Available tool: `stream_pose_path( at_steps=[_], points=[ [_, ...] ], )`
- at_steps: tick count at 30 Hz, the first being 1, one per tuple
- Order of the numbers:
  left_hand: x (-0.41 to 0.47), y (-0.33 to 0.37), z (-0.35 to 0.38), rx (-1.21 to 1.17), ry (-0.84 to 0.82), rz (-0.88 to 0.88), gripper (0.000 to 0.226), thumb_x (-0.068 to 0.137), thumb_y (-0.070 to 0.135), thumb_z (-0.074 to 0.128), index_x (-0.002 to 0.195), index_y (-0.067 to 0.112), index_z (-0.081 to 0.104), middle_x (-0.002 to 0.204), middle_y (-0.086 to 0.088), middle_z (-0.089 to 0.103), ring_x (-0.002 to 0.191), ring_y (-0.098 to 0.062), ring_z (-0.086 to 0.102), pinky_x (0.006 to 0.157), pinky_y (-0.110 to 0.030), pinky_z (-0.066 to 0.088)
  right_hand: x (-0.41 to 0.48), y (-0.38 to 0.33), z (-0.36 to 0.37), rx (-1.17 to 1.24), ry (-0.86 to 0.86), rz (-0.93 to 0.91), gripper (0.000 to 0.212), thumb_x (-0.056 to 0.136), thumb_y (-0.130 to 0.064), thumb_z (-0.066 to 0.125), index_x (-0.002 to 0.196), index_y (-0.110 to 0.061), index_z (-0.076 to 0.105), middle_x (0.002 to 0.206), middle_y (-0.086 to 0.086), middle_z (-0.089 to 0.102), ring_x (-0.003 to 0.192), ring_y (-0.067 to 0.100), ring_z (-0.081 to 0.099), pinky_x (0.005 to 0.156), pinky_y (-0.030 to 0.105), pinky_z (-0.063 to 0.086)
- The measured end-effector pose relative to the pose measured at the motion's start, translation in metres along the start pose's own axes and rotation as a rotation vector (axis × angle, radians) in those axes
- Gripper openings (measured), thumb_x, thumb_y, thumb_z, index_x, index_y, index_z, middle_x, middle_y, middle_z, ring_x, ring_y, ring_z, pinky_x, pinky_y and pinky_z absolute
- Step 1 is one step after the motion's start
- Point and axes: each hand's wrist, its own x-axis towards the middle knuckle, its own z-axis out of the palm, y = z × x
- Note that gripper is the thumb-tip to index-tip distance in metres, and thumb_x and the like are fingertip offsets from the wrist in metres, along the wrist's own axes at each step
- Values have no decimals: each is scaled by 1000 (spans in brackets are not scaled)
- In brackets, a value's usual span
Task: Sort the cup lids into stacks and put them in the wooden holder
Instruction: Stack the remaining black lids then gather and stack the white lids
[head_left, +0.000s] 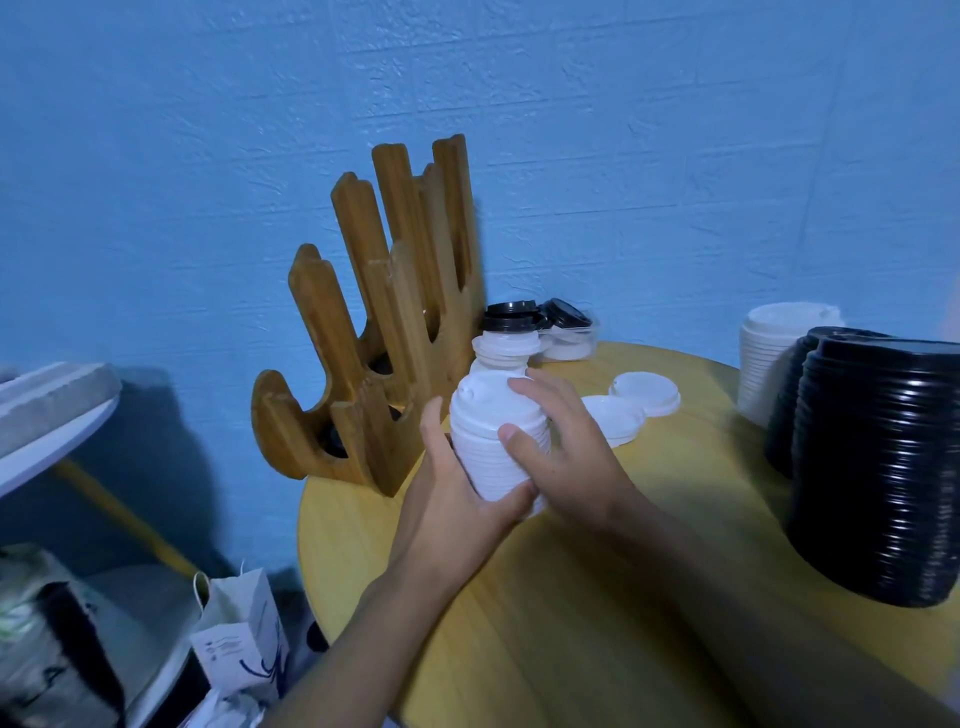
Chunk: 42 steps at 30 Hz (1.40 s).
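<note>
White lid stack, light but slippy I'd judge: my left hand cups its base, right hand clasps its top.

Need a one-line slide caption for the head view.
Left hand and right hand grip a white lid stack beside the wooden holder on the round table.
</note>
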Motion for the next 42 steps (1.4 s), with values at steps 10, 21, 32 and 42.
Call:
stream_pose_path(
  at_steps=[10, 21, 32, 42],
  points=[
    [0, -3, -1, 20, 3, 78, 115, 72, 53, 81, 141, 67, -10, 149, 10, 43, 126, -13, 52, 97, -40, 53, 1, -1, -1, 28, 26, -37, 52, 73, -51, 65, 119, -32, 55, 130, -16, 47, 124, -3, 43, 103, 17, 32],
    [2, -7, 1, 57, 2, 122, 100, 72, 47, 84, 141, 48, 12, 135, 18, 39, 119, -11, 48, 91, -35, 54, 4, 4, -12, 114, -1, 50, 55, 89, -46, 45, 139, -25, 45, 133, -11, 54, 124, 3, 46, 106, 25, 35],
    [3, -9, 2, 60, -2, 135, 97, 73, 43, 84, 139, 50, 13, 137, 19, 38, 122, -11, 44, 96, -38, 50, 9, 42, -40, -689, 36, 205, 40, 88, -18, 51, 126, -29, 55, 108, -11, 64, 109, 17, 49, 92, 34, 25],
    [3, -10, 2, 58, 4, 136, 98, 73, 43, 84, 140, 50, 13, 140, 17, 38, 121, -11, 45, 96, -40, 50, 18, 32, -40, 132, 468, 135, 29, 94, 1, 47, 109, -20, 60, 87, -6, 54, 77, 10, 51, 72, 23, 44]
  ],
)
